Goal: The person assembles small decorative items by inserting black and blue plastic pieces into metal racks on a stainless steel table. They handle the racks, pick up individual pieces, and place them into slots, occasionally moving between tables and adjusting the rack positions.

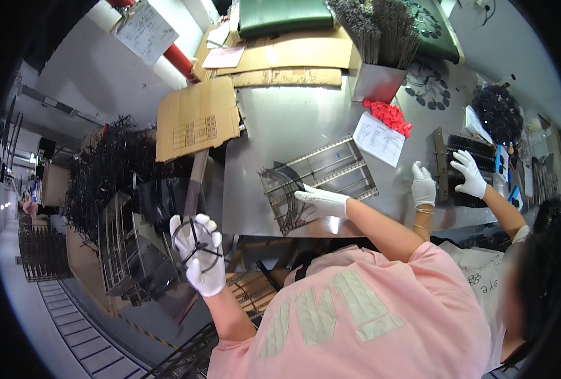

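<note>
My left hand [199, 256], in a white glove, is closed on a black round frame with spokes [198, 243], held up off the left end of the table. My right hand [323, 201], also gloved in white, reaches over a metal rack [343, 167] lying on the metal table [280, 114]. Its fingers stretch out straight, with their tips at several black curved strips [286, 183] at the rack's left end. Whether the fingertips press on a strip is hidden.
On the right a co-worker's white-gloved hands [468, 174] are beside a second rack [444, 155]. Red pieces [387, 115], a paper sheet [379, 140] and a box of thin metal rods [378, 82] stand farther back. Cardboard [198, 120] lies back left; black parts [116, 170] pile up at left.
</note>
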Demonstrator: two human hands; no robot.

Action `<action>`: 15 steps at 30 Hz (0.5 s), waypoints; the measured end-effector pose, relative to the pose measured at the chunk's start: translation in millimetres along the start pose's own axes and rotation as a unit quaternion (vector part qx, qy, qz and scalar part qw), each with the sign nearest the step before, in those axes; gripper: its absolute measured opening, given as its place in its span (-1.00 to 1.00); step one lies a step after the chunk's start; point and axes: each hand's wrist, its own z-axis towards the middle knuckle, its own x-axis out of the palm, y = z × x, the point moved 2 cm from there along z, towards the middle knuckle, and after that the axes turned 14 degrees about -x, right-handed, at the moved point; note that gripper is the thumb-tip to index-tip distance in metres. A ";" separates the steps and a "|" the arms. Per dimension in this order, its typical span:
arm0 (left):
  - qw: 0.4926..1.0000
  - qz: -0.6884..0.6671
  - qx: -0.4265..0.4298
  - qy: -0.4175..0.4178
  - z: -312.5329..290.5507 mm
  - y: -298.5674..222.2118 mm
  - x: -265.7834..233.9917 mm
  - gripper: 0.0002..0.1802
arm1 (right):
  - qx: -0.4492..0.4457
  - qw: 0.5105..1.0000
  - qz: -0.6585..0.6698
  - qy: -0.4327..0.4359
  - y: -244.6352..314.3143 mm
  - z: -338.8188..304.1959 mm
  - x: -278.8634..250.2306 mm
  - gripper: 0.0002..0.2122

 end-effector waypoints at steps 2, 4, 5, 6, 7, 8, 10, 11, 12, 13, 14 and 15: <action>1.000 -0.002 -0.003 -0.009 -0.5 3.0 1.1 0.00 | 0.035 0.999 0.014 -0.002 0.6 -0.7 -2.2 -0.08; 1.000 -0.002 0.002 0.006 -0.7 8.4 2.6 0.00 | 0.006 0.997 -0.073 -0.025 4.2 3.2 -0.6 -0.10; 1.000 0.026 -0.015 0.009 -0.6 11.9 3.7 0.01 | 0.024 0.985 -0.168 -0.041 6.4 4.8 1.9 -0.08; 1.000 0.017 -0.012 0.003 0.4 13.7 3.8 0.03 | 0.003 0.956 -0.291 -0.029 11.3 6.4 7.8 -0.07; 0.999 0.030 -0.034 -0.002 1.3 16.1 5.5 0.05 | -0.007 0.906 -0.420 -0.045 18.5 7.1 14.5 -0.05; 0.997 0.051 -0.060 -0.020 3.1 17.2 7.5 0.09 | -0.006 0.839 -0.541 -0.060 27.7 7.0 23.9 -0.03; 0.993 0.079 -0.084 -0.036 6.1 19.1 18.7 0.10 | -0.108 0.759 -0.635 -0.097 54.6 -1.0 44.5 -0.01; 0.992 0.083 -0.091 -0.017 8.1 19.9 28.5 0.09 | -0.205 0.708 -0.664 -0.126 72.6 -7.4 56.4 -0.03; 0.988 0.094 -0.118 0.040 10.4 19.7 40.8 0.05 | -0.260 0.679 -0.673 -0.134 90.4 -14.7 65.6 -0.05; 0.982 0.046 -0.147 0.112 12.0 22.9 56.0 -0.02 | -0.348 0.692 -0.622 -0.114 107.8 -22.1 74.9 -0.07; 0.969 -0.041 -0.139 0.201 13.0 27.2 73.7 -0.08 | -0.391 0.732 -0.554 -0.073 121.5 -29.4 81.7 -0.09; 0.966 -0.081 -0.130 0.209 13.9 33.9 88.8 -0.15 | -0.436 0.761 -0.480 -0.027 132.4 -35.6 88.3 -0.11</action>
